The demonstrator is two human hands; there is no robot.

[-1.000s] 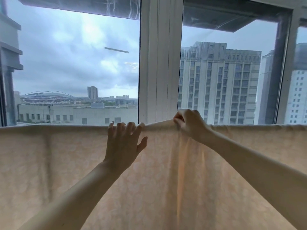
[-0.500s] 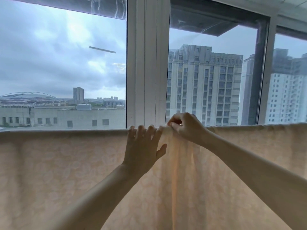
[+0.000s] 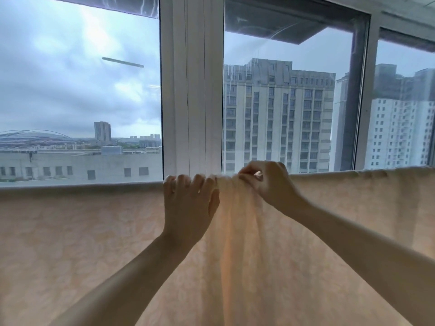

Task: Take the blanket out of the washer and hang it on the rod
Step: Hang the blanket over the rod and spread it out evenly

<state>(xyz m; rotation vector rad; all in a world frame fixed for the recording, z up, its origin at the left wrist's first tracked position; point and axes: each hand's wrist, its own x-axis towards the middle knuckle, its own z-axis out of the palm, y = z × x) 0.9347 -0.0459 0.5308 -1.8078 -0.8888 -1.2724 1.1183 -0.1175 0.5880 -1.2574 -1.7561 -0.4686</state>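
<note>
While the blanket [image 3: 98, 231] hangs draped over a horizontal line across the whole view, its top edge is bunched at centre between both hands. Rod itself hidden under the fabric. Left hand [image 3: 188, 205] has fingers curled over the top fold, thumb on the near side, gripping the cloth. Right hand [image 3: 270, 184], just right of it, pinches the gathered edge with fingers closed tight. Folds fall straight down below the pinch. Far behind, a white window frame [image 3: 191, 85], tall building [image 3: 277, 114] on the right, cloudy sky on the left.
</note>
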